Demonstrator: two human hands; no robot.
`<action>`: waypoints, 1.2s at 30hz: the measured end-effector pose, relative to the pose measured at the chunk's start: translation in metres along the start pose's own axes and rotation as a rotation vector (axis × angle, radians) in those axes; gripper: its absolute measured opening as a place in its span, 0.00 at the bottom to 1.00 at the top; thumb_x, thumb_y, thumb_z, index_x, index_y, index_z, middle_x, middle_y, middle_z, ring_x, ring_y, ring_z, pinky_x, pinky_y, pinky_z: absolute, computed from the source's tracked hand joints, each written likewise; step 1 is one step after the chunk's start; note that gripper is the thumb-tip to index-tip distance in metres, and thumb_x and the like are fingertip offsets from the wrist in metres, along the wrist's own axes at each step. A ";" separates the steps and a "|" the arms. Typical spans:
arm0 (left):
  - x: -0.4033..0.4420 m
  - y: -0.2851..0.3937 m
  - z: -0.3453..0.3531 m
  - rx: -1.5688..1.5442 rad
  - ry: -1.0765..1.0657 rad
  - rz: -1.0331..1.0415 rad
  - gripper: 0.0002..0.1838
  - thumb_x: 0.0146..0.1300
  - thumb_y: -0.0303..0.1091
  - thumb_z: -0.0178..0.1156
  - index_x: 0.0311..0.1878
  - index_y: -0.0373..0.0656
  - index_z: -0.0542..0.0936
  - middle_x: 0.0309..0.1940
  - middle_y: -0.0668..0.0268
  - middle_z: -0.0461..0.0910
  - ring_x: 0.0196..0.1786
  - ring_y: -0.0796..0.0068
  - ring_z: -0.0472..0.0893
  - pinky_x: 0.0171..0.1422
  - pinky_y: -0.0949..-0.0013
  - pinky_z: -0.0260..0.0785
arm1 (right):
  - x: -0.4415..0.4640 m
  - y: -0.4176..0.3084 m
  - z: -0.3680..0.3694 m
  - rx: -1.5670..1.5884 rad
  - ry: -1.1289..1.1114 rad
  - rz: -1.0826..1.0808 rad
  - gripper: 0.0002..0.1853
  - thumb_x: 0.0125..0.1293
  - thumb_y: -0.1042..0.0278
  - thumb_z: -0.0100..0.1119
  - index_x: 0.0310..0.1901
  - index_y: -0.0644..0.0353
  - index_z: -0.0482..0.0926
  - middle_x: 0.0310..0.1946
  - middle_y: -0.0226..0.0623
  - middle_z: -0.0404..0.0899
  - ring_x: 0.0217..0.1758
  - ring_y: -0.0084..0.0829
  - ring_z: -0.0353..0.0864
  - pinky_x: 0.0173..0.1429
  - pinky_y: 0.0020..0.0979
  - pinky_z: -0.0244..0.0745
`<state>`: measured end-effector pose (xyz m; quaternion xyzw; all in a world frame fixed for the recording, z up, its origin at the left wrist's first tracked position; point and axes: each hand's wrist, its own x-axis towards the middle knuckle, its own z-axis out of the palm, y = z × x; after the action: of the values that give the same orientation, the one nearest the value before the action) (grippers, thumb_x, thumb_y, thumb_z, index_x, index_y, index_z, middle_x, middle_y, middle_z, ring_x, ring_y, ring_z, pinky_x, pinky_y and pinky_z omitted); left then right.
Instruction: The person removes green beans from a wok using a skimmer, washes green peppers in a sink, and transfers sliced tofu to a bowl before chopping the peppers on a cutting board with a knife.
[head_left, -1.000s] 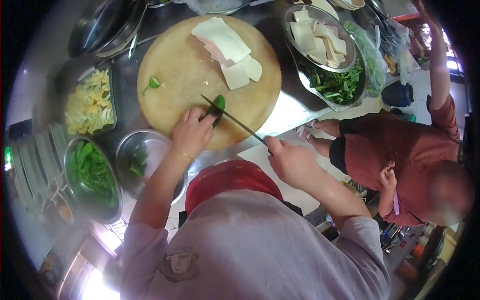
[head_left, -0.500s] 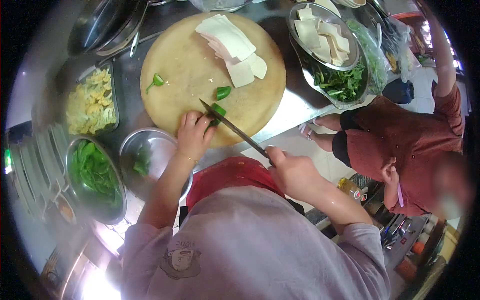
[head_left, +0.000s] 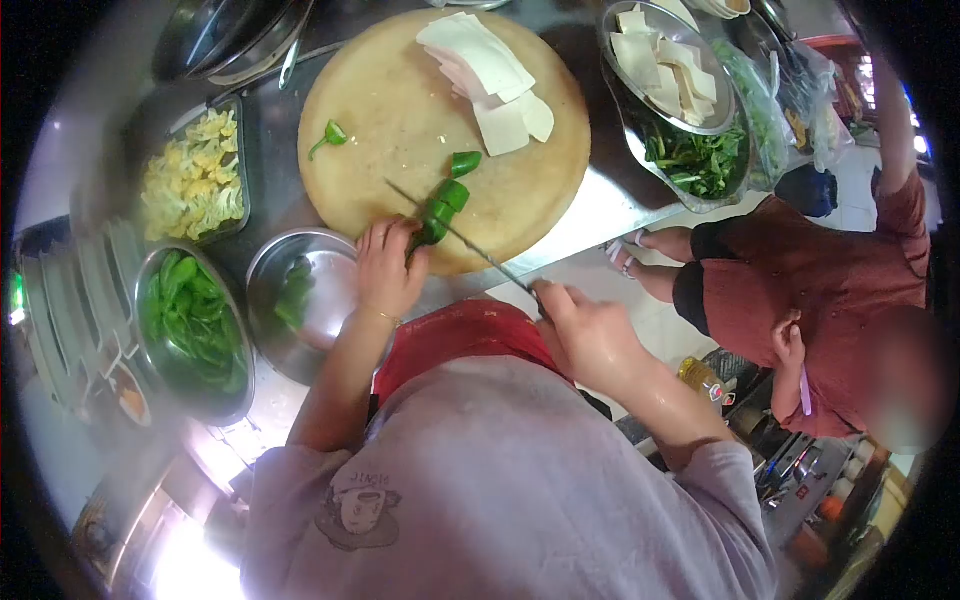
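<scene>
On the round cutting board (head_left: 370,90), the fingers of my left hand (head_left: 388,268) are closed on the lower end of a green pepper (head_left: 434,228). My right hand (head_left: 590,335) grips a kitchen knife (head_left: 485,253) by its handle, and the blade lies across the pepper just beyond my left fingertips. A cut pepper piece (head_left: 464,164) sits above it. The pepper's stem end (head_left: 334,132) lies apart on the left of the board. Thin white slices, like tofu sheets (head_left: 480,62), are stacked at the board's far side.
Left of the board are a tray of yellowish florets (head_left: 192,180), a bowl of cut green peppers (head_left: 190,310) and a steel bowl (head_left: 268,262) with a little green in it. White pieces fill a bowl (head_left: 718,112) over leafy greens (head_left: 695,165). A person in red (head_left: 800,290) stands at right.
The knife blade has shifted along the pepper toward my left hand, and another cut section now shows beyond the blade. The whole view has shifted slightly.
</scene>
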<state>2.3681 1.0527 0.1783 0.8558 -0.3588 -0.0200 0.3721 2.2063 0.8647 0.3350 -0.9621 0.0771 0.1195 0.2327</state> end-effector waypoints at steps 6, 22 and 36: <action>-0.004 -0.008 0.007 0.076 0.045 0.015 0.18 0.52 0.35 0.58 0.48 0.46 0.75 0.46 0.59 0.74 0.49 0.54 0.74 0.54 0.53 0.65 | -0.018 -0.006 -0.007 -0.059 -0.003 -0.007 0.15 0.59 0.69 0.56 0.49 0.57 0.71 0.24 0.39 0.75 0.20 0.40 0.79 0.20 0.38 0.72; 0.007 0.003 0.012 0.126 0.005 -0.010 0.16 0.51 0.34 0.62 0.45 0.47 0.76 0.45 0.60 0.73 0.47 0.55 0.75 0.50 0.55 0.70 | -0.004 -0.015 -0.003 -0.051 -0.126 0.113 0.16 0.60 0.68 0.56 0.48 0.60 0.67 0.28 0.45 0.78 0.25 0.45 0.80 0.27 0.44 0.74; -0.001 -0.003 0.002 -0.072 -0.016 -0.120 0.08 0.56 0.27 0.59 0.40 0.43 0.75 0.41 0.59 0.76 0.43 0.52 0.77 0.46 0.55 0.71 | -0.011 -0.019 -0.001 -0.010 -0.085 0.048 0.16 0.63 0.68 0.53 0.51 0.60 0.68 0.27 0.45 0.78 0.24 0.45 0.80 0.25 0.43 0.74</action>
<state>2.3687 1.0530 0.1749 0.8616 -0.3090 -0.0621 0.3978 2.1997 0.8820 0.3467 -0.9551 0.0898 0.1664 0.2282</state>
